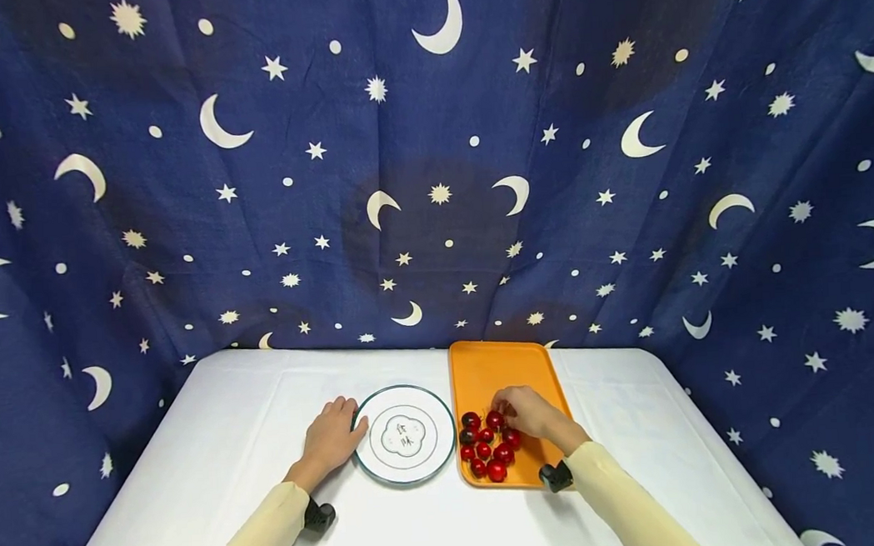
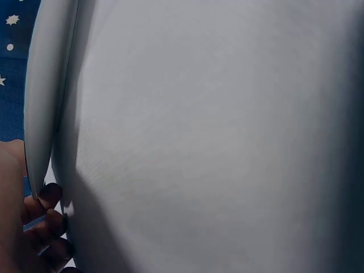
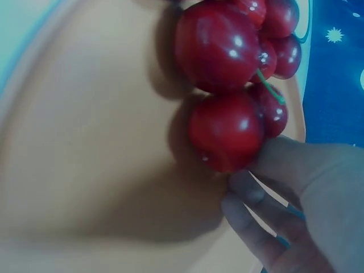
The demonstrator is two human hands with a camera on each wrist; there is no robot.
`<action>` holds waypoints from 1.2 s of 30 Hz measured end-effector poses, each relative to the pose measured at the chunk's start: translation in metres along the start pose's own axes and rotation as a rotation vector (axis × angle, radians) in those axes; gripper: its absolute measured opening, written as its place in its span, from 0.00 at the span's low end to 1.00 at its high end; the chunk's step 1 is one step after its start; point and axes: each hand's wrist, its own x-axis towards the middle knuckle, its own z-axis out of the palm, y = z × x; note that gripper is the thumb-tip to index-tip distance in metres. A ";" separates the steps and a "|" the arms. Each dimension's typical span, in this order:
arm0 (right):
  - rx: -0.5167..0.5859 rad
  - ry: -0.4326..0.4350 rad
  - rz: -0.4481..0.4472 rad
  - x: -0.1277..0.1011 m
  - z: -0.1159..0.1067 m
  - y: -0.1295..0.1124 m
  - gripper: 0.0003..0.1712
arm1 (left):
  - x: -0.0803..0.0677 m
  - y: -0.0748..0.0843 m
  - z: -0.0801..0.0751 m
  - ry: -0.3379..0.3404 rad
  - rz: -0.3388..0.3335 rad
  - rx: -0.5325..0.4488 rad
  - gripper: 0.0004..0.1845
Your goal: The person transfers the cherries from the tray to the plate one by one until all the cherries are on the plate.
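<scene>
My left hand (image 1: 331, 438) is at the left side of a white plate (image 1: 407, 472) with a dark green rim and a flower-shaped drawing. Its thumb lies over the rim, while in the left wrist view the fingertips (image 2: 50, 193) curl at the plate's edge. Over an orange tray (image 1: 503, 367), my right hand (image 1: 526, 409) reaches down to a cluster of dark red cherries (image 1: 497, 470). In the right wrist view, its thumb and fingertips close around the underside of the nearest cherry (image 3: 226, 132); part of the thumb is hidden behind the fruit.
Plate and tray stand side by side on a white-covered table (image 1: 228, 419). Several cherries fill the tray's near left part, some with green stems. A dark blue curtain (image 1: 435, 248) with moons and stars hangs behind and beside the table. Black wrist cameras (image 1: 319, 516) sit under both cuffs.
</scene>
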 end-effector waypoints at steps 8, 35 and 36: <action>-0.075 0.014 0.021 -0.001 0.003 0.003 0.06 | -0.002 0.002 0.001 -0.010 -0.014 0.027 0.21; -0.109 0.207 0.041 0.007 -0.007 -0.013 0.02 | -0.008 0.000 0.000 -0.012 0.006 -0.048 0.18; -0.113 0.208 0.044 0.007 -0.006 -0.014 0.02 | -0.008 0.000 0.000 -0.011 0.008 -0.047 0.18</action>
